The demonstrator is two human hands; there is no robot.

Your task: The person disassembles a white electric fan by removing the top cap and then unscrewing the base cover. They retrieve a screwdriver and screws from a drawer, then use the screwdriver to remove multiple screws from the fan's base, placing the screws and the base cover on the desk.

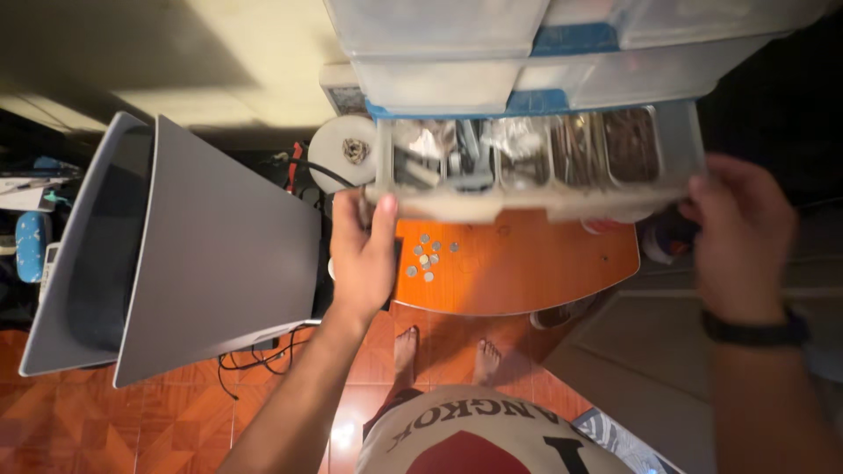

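Clear plastic drawer (536, 204) pulled out from stacked drawer unit (527, 61), long axis left-right across view, open top facing camera. Left hand (362, 250) at drawer's left front corner, fingers curled on rim, thumb up its front. Right hand (738, 233) at right end, blurred (fingers hidden behind drawer wall, grip cannot be told). Contents in five compartments, glinting metal bits, kinds unclear. Blue frame strips between drawers. Coins (427, 256) on orange table (527, 272) below.

A home room: bare feet (443, 353) on patterned tile floor (132, 421), plastic storage drawers (527, 61), small wooden table (518, 263).
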